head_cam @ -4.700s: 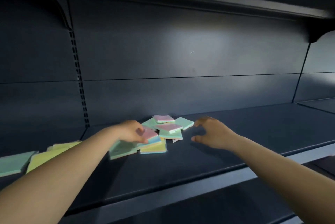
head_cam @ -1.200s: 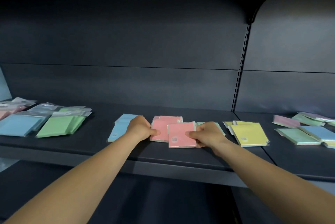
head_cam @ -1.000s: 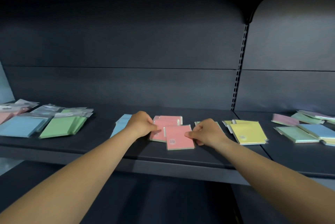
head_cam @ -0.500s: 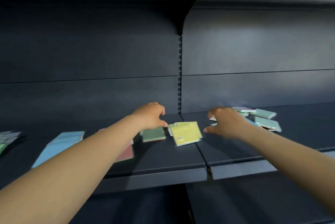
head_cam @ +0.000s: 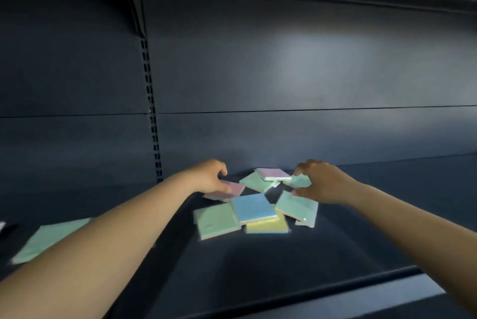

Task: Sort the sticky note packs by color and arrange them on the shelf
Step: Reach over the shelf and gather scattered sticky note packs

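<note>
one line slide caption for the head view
Both hands, left hand and right hand, reach into a mixed pile of sticky note packs on a dark shelf.

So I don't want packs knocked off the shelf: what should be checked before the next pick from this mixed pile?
1. Left hand on a pink pack: touching, grip cannot tell.
2. Right hand empty: ok, fingers curl above a green pack.
3. Blue pack free to lift: ok, it lies on top.
4. Yellow pack free: not ok, partly covered.
5. Pile clear of shelf front edge: ok.
</note>
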`<state>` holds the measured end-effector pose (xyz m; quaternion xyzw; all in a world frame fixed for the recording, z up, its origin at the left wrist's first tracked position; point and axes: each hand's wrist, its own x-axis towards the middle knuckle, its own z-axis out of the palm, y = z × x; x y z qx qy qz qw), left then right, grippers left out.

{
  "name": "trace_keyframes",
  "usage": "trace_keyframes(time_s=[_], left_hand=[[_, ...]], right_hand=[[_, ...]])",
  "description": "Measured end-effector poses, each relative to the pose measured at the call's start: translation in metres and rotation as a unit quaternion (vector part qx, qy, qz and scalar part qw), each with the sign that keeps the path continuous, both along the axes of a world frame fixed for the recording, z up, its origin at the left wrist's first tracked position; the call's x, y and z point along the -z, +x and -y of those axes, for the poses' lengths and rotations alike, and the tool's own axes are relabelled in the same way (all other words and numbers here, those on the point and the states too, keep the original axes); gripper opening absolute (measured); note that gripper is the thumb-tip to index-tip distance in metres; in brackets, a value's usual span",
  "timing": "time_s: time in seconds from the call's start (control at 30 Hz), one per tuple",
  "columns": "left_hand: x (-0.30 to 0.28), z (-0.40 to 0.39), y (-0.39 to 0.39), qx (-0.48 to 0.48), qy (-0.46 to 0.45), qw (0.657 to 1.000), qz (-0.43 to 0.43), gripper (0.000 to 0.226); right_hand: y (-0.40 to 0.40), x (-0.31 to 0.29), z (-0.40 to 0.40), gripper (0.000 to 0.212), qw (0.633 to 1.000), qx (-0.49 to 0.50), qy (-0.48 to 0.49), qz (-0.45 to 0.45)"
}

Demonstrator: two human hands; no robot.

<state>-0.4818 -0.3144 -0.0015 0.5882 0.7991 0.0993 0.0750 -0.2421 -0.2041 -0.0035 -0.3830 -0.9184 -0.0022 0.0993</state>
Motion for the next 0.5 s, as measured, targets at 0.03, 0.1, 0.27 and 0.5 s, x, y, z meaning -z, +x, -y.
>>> trace_keyframes(time_s=[0.03,0.1,0.27,0.5], left_hand=[[0.004,-0.015,-0.002,-0.022,-0.009,0.999,0.026,0.056],[0.009,-0.036,-0.009,-0.069,-0.037,0.995,0.057,0.062],[0.023,-0.059,-0.023,-0.144,-0.100,0.980,0.089,0.060],[0.035,-0.073,-0.039,-0.210,-0.130,0.959,0.143,0.050]], right_hand=[[0.002,0.001,-0.020,0.048,1.000,-0.021,-0.022,-0.002],[0.003,0.006,-0.056,0.042,0.996,-0.061,-0.065,0.000],[-0.017,0.022,-0.122,0.040,0.984,-0.125,-0.127,-0.015],[-0.060,0.037,-0.165,0.058,0.958,-0.149,-0.246,-0.008]])
